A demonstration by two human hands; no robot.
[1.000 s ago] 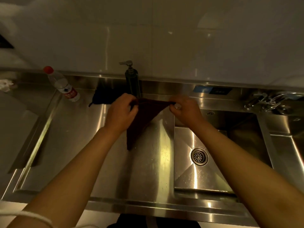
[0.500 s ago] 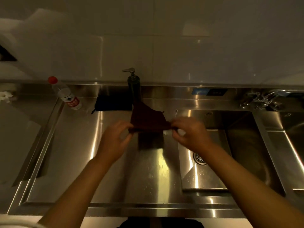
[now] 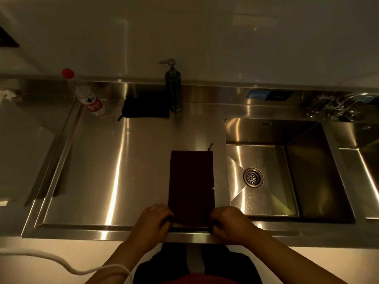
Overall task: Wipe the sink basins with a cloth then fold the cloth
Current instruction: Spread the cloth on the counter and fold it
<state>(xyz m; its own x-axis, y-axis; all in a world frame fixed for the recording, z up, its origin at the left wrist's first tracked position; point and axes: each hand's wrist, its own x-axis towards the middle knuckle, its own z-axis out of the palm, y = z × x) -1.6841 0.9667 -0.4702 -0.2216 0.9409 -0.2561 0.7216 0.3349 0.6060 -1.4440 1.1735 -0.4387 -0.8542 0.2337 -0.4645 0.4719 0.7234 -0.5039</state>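
While the dark maroon cloth (image 3: 191, 186) lies flat as a long folded rectangle on the steel surface (image 3: 114, 171), both hands sit at its near end by the front edge. Left hand (image 3: 152, 221) has its fingers curled round the cloth's near left corner, grip grasping the fabric; right hand (image 3: 230, 222) does the same on the near right corner, fingers tucked in on the edge. Cloth runs lengthwise away from the person, far end toward the back wall, a small hanging loop (image 3: 210, 146) sticking up at its far right corner. It lies just left of the sink basin (image 3: 307, 171), not touching the rim as far as I can see. Basin has a round drain strainer (image 3: 253, 177) on its floor, with water drops nearby. A second basin (image 3: 369, 156) shows at the far right, cut off by the frame. At the back a dark pump soap dispenser (image 3: 173, 89) stands upright, with another dark folded cloth (image 3: 145, 108) lying just left of it. Further left a clear plastic bottle (image 3: 86, 95) with red cap and red label looks tilted. Faucet hardware (image 3: 336, 106) sits behind the basins, blurred. A white cord (image 3: 51, 260) loops across the lower left near the left forearm.
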